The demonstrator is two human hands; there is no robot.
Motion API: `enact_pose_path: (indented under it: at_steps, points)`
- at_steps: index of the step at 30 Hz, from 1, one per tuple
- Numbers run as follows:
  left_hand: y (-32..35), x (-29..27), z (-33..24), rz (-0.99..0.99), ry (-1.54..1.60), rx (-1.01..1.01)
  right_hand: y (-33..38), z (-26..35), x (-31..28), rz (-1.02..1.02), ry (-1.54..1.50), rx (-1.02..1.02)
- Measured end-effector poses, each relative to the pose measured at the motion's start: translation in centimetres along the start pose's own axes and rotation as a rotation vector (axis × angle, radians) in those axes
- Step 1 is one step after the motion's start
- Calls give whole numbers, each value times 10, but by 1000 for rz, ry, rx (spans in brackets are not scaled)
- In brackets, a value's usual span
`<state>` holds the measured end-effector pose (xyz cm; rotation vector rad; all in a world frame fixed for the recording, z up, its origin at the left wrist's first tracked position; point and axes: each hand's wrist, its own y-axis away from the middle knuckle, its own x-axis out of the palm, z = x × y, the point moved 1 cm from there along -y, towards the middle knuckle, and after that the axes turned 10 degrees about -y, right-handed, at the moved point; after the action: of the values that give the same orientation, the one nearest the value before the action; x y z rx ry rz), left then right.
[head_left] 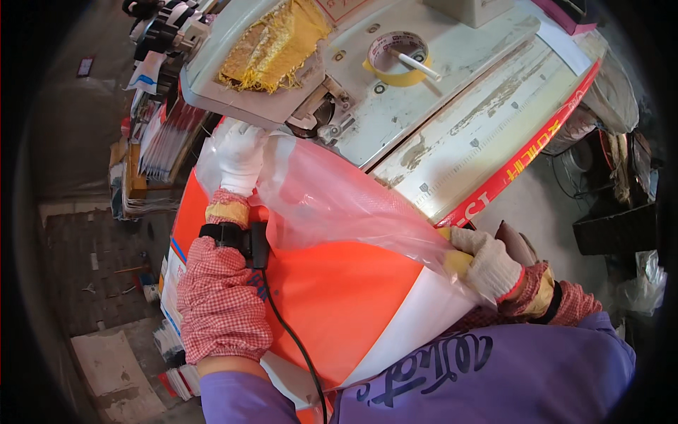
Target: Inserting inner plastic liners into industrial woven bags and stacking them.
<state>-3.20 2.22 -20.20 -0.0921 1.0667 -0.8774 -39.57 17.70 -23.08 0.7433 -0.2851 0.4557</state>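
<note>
A large orange and white sheet of woven sack material (339, 297) hangs over my lap, with a clear plastic film (332, 191) along its upper edge. My left hand (240, 155), in a white glove, is closed on the film beside the metal presser parts (314, 116) of a sewing machine (240, 99); its fingertips are partly hidden. At the right, my right hand (487, 263), in a cream glove with yellow fingertips, grips the film's far corner at the table's front edge. Between the hands the film lies creased and slack.
A yellow cloth (275, 46) lies on the machine's head. On its bed sits a yellow tape roll (399, 60) with a white stick across it. A red printed strip (522, 159) edges the worn table (480, 134). Stacked papers (166, 145) stand at left. A black cable (293, 336) runs from my left wrist.
</note>
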Motion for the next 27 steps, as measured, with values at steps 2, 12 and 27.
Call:
enact_pose_path:
  at_steps: [2, 12, 27]
  points:
    - [3, 4, -2, 37, 94, -68, 8, 4, 6, -33, -193, -36]
    - [-8, -39, -20, 487, 141, -25, 28, 17, 4, -158, 1177, -482]
    - [-69, -10, 102, 455, -249, -261, -123, 59, 93, -311, 1405, -564]
